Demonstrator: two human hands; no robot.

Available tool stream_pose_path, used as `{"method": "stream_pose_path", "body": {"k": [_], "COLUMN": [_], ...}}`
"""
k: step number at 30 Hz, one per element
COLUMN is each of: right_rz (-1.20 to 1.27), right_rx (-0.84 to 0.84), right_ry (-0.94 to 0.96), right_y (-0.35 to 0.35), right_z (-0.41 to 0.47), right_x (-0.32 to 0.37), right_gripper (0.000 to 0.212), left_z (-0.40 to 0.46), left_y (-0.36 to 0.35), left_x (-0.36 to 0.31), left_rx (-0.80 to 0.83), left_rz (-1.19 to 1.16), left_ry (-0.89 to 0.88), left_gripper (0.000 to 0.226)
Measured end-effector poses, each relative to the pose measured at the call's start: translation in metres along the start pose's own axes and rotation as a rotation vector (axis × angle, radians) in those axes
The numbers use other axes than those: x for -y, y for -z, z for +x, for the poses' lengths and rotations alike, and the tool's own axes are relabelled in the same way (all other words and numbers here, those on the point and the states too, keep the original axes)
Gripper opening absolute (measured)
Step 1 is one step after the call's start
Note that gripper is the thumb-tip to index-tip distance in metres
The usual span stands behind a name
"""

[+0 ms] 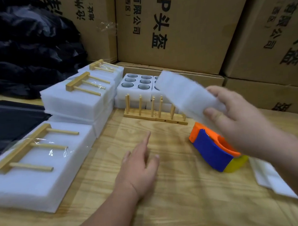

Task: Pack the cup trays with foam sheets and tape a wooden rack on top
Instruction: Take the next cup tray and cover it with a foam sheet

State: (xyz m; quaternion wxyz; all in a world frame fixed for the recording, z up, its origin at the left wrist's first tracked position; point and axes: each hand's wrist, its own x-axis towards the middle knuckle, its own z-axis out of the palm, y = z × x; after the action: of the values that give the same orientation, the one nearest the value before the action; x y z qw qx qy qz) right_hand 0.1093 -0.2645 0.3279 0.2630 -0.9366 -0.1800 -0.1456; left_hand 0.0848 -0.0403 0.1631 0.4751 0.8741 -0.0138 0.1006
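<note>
Head view. Right hand [232, 113] pinching one foam sheet [186, 93] between thumb and fingers, holding it tilted above the tape dispenser [213, 152] and partly over the open trays. Left hand [139, 162] hovering spread over the table [172, 188], fingers straight, holding nothing. Two open cup trays [135, 83] lying at the back, six cups showing in the left one. Two upright racks [155, 111] standing just before them. Three packed trays [37, 167] sitting at left, each with a rack taped on top. Spare foam [272, 179] lying at right.
</note>
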Motion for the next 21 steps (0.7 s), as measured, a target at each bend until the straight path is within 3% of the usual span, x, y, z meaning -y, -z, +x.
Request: {"method": "stream_pose_path", "body": {"k": [4,9,12,16,18,21], "right_rz": [-0.146,-0.359,-0.359,-0.286,-0.161,-0.001], "right_rx": [0.162,0.320,0.320,0.454,0.348,0.202], "right_ry": [0.039,0.097,0.145,0.174,0.126,0.045], "right_y": [-0.033,-0.078,-0.096,-0.097,-0.090,-0.089], "right_z": [-0.043,-0.079,-0.091,-0.084,-0.072,-0.047], "right_x": [0.016,0.028,0.029,0.026,0.026,0.023], "right_gripper": [0.047,0.049,0.049,0.056,0.057,0.033], "left_z": [-0.003,0.002,0.003,0.002,0.002,0.001], "left_y": [0.007,0.018,0.022,0.023,0.022,0.022], "left_x": [0.006,0.009,0.008,0.006,0.005,0.003], "left_rx": [-0.244,-0.358,-0.327,-0.216,-0.210,-0.238], "left_rz": [-0.536,-0.791,-0.858,-0.792,-0.756,-0.810], "left_ry": [0.035,0.116,0.170,0.222,0.228,0.275], "left_gripper": [0.056,0.046,0.037,0.032,0.034,0.047]}}
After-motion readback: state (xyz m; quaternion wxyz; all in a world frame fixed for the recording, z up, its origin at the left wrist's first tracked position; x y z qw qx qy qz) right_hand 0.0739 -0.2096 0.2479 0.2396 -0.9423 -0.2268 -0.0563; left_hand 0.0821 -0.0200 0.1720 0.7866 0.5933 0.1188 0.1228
